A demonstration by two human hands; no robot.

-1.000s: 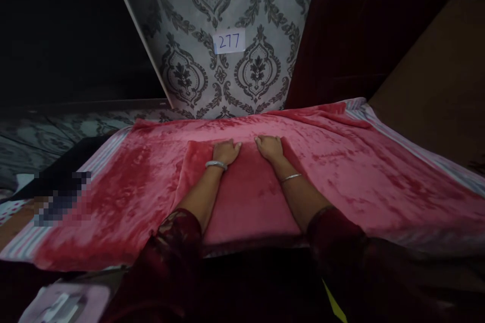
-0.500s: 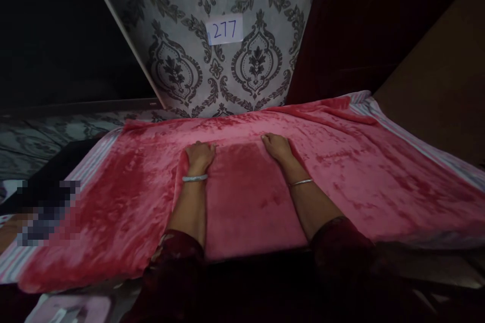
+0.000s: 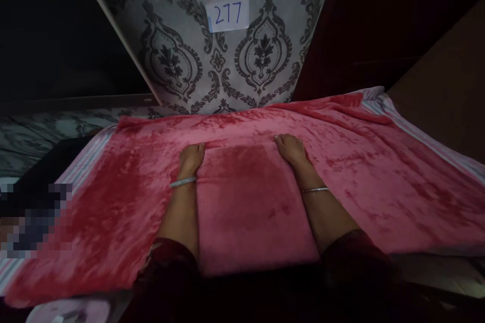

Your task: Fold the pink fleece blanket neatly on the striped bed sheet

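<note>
A folded pink plush blanket lies as a flat rectangle in front of me. Beneath it spreads a larger pink-red plush cover with striped side borders. My left hand is closed at the folded blanket's far left corner, its thumb by the edge and its other fingers curled out of sight. At the far right corner, my right hand is closed in the same way, with fingertips partly hidden. Both forearms lie along the blanket's sides, each with a silver bangle at the wrist.
A patterned wall with a paper marked 277 rises behind the cover. To the left stands a large dark screen; at the right is a dark red panel. A pale pink object shows below the near left edge.
My hands have moved slightly apart, the left one outward to the folded blanket's edge. A fold that stuck out beyond my left wrist no longer shows. The view has shifted a little.
</note>
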